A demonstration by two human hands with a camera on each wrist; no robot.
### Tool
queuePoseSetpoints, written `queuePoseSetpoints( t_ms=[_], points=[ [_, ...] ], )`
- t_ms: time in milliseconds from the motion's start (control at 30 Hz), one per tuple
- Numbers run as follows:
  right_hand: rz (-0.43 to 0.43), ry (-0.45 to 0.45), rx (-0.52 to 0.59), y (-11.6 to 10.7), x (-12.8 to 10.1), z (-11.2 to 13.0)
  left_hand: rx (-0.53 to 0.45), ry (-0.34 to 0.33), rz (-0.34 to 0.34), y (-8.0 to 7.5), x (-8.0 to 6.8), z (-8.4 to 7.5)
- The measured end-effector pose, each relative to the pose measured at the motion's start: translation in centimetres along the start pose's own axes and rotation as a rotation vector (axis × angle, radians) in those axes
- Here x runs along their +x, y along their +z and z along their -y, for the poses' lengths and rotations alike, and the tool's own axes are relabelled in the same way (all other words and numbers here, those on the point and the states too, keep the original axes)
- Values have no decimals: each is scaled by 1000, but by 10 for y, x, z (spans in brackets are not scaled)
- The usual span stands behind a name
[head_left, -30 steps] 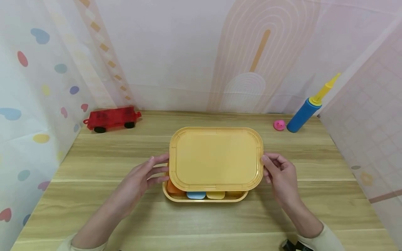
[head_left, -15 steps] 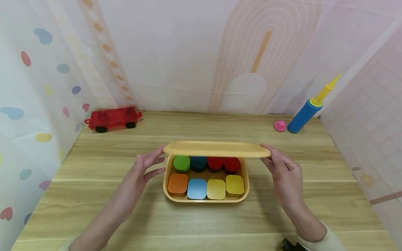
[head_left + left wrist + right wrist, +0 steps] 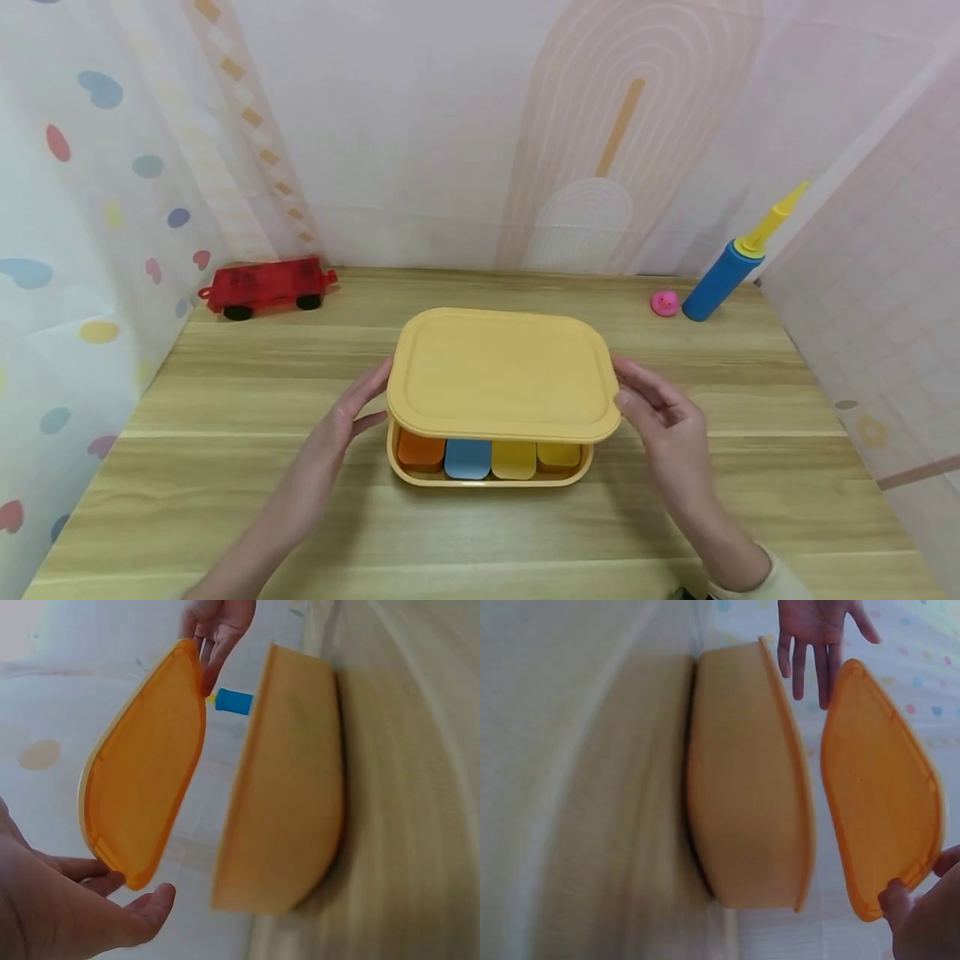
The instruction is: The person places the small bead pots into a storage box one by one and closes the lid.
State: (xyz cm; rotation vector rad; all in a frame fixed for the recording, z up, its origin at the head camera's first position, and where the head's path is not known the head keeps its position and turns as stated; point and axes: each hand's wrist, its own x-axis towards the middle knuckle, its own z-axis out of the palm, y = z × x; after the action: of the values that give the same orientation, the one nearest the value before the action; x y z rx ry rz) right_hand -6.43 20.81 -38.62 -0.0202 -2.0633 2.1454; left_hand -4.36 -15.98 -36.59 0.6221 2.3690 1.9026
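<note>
Over the middle of the light wooden worktop (image 3: 225, 500), we held the flat yellow plastic lid (image 3: 501, 375) with rounded corners above the yellow plastic rectangular box (image 3: 489, 477), clear of its rim. Wrist views showed an open gap between lid and box, lid tilted relative to the box. Our left hand (image 3: 341, 425) gripped the lid's left edge: fingers (image 3: 90, 868) lay along one face and the thumb along the other, lid edge between them. Our right hand (image 3: 663, 421) pinched the lid's right edge between thumb and curled fingers. The box sat flat on the worktop, midway between the left and right edges, nearer the front edge. Under the lid's front edge we saw a row of four square blocks in the box: orange block (image 3: 420, 450), light blue block (image 3: 468, 459), yellow block (image 3: 513, 459), darker yellow block (image 3: 558, 455). Anything behind that row was hidden by the lid. Near the back left corner stood a translucent red toy wagon (image 3: 266, 285) with black wheels. Near the back right corner a blue cylindrical hand pump (image 3: 727, 271) with a yellow nozzle leaned on the wall, a small pink toy (image 3: 664, 304) just beside its base.
</note>
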Motion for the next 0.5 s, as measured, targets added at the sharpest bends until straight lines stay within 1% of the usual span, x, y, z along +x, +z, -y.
queuePoseSetpoints(
  t_ms=[67, 133, 267, 367, 500],
  points=[
    [42, 31, -37, 0, -2, -3, 18, 8, 8, -1, -5, 5],
    [83, 58, -65, 0, -5, -7, 35, -8, 21, -1, -9, 10],
    [135, 89, -113, -2, -11, -16, 71, -125, 47, 0, -20, 23],
    [156, 95, -122, -2, -14, -22, 80, -181, 67, 3, -29, 35],
    [168, 88, -120, -2, -17, -26, 65, -129, 84, 8, -38, 47]
  ],
)
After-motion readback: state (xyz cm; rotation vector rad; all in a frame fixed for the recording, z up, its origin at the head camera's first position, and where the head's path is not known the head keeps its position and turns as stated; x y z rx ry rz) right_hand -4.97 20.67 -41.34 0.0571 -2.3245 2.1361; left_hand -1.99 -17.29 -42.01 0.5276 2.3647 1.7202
